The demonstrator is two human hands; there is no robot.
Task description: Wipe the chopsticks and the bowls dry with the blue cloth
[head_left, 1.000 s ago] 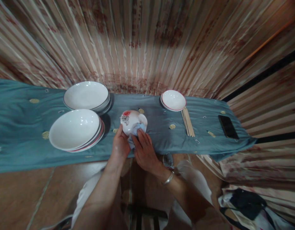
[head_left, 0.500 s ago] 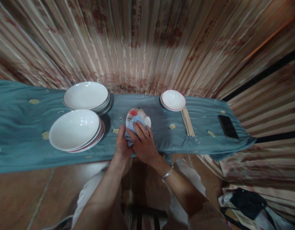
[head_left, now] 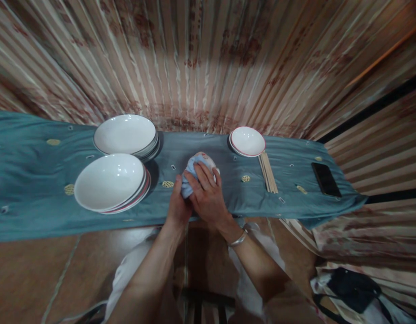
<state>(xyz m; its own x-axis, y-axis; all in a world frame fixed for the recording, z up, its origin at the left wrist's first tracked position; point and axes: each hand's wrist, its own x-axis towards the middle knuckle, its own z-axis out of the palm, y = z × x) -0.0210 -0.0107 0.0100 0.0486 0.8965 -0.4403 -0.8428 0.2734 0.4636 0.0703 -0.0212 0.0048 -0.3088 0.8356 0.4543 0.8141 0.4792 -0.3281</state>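
Observation:
Over the front part of the table, a small white bowl (head_left: 205,156) with a red flower pattern lies tilted on its side between my hands, mostly hidden. My left hand (head_left: 179,203) grips it from the lower left, thumb up; its other fingers are out of sight. Bunched against the bowl's outside is a light blue cloth (head_left: 190,172). My right hand (head_left: 209,198) is curled over that cloth, pressing it to the bowl.
Left of my hands stand a stack of white plates (head_left: 125,134) and a stack of large bowls (head_left: 108,182). To the right are small red-rimmed bowls (head_left: 248,141), several wooden chopsticks (head_left: 268,173) and a black phone (head_left: 325,180). A pleated curtain (head_left: 194,67) hangs behind the table.
My right hand and the cloth have shifted over the bowl, so the cloth covers more of its flower pattern. The bowl has turned, and its foot is now mostly hidden.

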